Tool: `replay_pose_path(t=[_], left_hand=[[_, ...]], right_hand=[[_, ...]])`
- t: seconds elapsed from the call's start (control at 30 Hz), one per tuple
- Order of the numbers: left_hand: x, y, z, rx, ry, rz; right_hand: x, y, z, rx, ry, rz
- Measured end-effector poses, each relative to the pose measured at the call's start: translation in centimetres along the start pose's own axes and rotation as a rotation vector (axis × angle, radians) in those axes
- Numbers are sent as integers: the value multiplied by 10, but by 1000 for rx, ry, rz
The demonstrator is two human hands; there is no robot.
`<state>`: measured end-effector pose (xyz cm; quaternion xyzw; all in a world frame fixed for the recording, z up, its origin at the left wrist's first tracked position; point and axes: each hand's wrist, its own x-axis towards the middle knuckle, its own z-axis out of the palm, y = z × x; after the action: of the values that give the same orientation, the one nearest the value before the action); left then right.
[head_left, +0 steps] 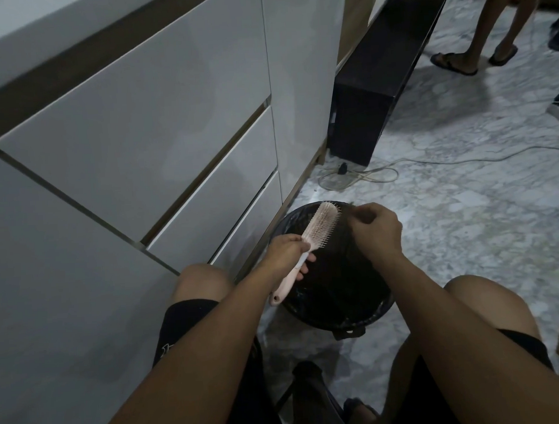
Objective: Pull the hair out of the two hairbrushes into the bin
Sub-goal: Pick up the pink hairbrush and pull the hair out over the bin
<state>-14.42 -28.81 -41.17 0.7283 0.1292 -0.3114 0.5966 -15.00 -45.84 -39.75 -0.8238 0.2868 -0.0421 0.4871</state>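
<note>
A pink hairbrush (320,230) with pale bristles is held over a black bin (366,320) lined with a dark bag. My left hand (286,253) grips the brush at the base of its head, bristles turned to the right. My right hand (373,228) is just right of the brush's tip, fingers pinched together; thin dark strands of hair seem to run between the pinch and the bristles. Only one hairbrush is in view.
White drawer fronts (160,153) fill the left side. A dark long box (375,89) stands on the marble floor behind the bin, with a coiled cable (360,176) beside it. Another person's legs in sandals (476,55) are at the far right. My knees flank the bin.
</note>
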Motion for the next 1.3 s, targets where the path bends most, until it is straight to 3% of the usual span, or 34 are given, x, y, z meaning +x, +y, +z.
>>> replay_pose_path(t=[0.2,0.47,0.67,0.8,0.97,1.17,1.3], left_hand=[[0,-5,0,28,-41,40],[0,-6,0,91,-5,47],[-1,-11,2,203,-18,127],[-1,-13,1,229,-5,181],[3,-14,1,182,27,161],[3,-12,2,219,5,109],[2,-12,2,273,-25,122]], right_hand=[[-4,4,8,113,-131,-33],[5,-1,0,63,68,19],[-11,1,7,-103,-148,-277],[-6,3,6,-233,-167,-307],[-2,1,5,-81,-46,-158],[-11,10,13,-198,-376,-386],[-7,11,15,-210,-259,-399]])
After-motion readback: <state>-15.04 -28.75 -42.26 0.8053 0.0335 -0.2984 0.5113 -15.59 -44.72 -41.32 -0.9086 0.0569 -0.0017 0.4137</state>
